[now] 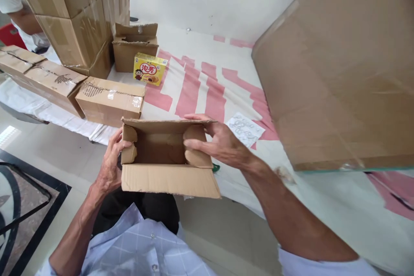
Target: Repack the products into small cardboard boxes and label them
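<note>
The open carton (170, 180) is sitting between the two hands, before the person's shirt (155, 241); its underside is hiding from view, so whether anything is supporting it I cannot tell. Clock directions are running from this carton. At nine o'clock the left hand (111, 159) is clamping the end wall, its thumb lapping over a short flap and its other fingers partly vanishing behind the board. At two o'clock the right hand (218, 140) is gripping the opposite end, thumb pressing inside, a finger stretching along the far rim. A green object (216, 167) at about three o'clock is mostly hiding behind the carton. At ten, the frame is cutting off another person (27, 21), and at two a huge brown box (339, 69) is running out of the picture. Handwriting on the paper sheet (244, 130), between two and three, is staying too small to read.

The open carton is showing plain, matte cardboard, with a long rectangular flap folding toward the body. At eleven an upright box (124, 58) is standing with ragged flaps; a glossy yellow packet (149, 70) is leaning close before it. At ten a taped carton (110, 101) is lying on the pink-and-white cloth (187, 95), its clear tape shining.
</note>
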A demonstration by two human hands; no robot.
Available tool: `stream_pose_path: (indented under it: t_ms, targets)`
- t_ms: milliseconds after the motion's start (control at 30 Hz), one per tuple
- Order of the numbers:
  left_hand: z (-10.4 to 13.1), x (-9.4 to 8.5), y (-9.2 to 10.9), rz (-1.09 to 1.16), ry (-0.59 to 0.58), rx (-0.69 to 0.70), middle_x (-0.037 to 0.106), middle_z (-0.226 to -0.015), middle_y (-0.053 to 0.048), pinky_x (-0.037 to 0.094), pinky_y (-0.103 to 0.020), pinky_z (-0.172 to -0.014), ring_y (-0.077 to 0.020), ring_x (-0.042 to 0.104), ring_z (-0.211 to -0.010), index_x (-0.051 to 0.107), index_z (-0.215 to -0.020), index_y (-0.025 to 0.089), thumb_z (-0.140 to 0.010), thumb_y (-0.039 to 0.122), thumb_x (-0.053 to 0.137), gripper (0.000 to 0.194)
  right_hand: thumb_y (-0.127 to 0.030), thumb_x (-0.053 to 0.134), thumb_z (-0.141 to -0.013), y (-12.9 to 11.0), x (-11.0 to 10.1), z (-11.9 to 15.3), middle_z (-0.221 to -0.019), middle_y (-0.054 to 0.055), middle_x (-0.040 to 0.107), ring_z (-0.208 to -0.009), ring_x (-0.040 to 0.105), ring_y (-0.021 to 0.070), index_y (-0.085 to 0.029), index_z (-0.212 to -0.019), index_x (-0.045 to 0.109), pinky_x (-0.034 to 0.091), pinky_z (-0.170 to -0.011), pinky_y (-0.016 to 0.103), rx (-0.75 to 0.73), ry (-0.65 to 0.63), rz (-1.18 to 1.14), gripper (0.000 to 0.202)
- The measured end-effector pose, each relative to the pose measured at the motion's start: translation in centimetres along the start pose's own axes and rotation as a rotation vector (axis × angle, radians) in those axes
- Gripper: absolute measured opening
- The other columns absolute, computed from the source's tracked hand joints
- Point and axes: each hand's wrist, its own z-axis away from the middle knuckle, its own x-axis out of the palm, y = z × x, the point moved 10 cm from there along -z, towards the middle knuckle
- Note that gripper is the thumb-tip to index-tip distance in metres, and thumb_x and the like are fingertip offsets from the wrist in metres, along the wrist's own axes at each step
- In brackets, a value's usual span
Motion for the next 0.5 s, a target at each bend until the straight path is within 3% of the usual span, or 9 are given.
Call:
stream_pose_path:
  t_ms: [67,133,267,367,500]
  targets:
    - [0.1,0.8,1.5,-0.045,0.014,0.091,0.043,-0.17,-0.017,0.051,-0.062,-0.119,-0.0398,0.05,-0.155,0.052,-0.148,0.034,-0.092,0.034,0.082,0.064,-0.053,0.088,-0.075,1.6,-0.6,0.2,-0.095,0.006,0.081,-0.094,0.077,0.0307,-0.026,-0.092,0.08,0.066,-0.087,0.046,0.018,0.134,0.003,0.032]
    - [0.3,1.3,3.2,-0.092,0.063,0.184,0.046,-0.168,-0.019,0.052,-0.06,-0.119,-0.0374,0.051,-0.155,0.045,-0.157,0.033,-0.094,0.026,0.079,0.072,-0.049,0.08,-0.078,3.9,-1.8,0.4,-0.076,0.003,0.075,-0.073,0.073,0.0249,-0.025,-0.08,0.074,0.063,-0.07,0.039,0.085,0.265,-0.091,0.024]
    - [0.5,1.3,4.9,-0.149,0.199,0.235,0.056,-0.158,-0.022,0.057,-0.058,-0.115,-0.0355,0.059,-0.147,0.04,-0.161,0.027,-0.094,0.027,0.081,0.078,-0.047,0.08,-0.063,8.3,-3.8,1.6,-0.058,-0.001,0.065,-0.052,0.058,0.0169,-0.024,-0.067,0.067,0.048,-0.048,0.03,0.286,0.448,-0.195,0.027]
    - [0.1,1.5,4.2,-0.152,0.202,0.169,0.057,-0.155,-0.024,0.062,-0.056,-0.109,-0.0367,0.059,-0.147,0.04,-0.16,0.024,-0.093,0.033,0.083,0.08,-0.046,0.082,-0.056,9.8,-3.8,2.2,-0.059,-0.002,0.067,-0.052,0.058,0.0162,-0.024,-0.067,0.068,0.046,-0.047,0.029,0.356,0.46,-0.228,0.028]
    - [0.1,2.0,3.9,-0.14,0.171,0.171,0.058,-0.152,-0.024,0.06,-0.057,-0.113,-0.0352,0.06,-0.145,0.045,-0.155,0.022,-0.095,0.028,0.079,0.069,-0.052,0.08,-0.058,10.2,-4.7,2.0,-0.06,0.0,0.068,-0.051,0.06,0.018,-0.024,-0.066,0.068,0.049,-0.048,0.031,0.34,0.423,-0.167,0.032]
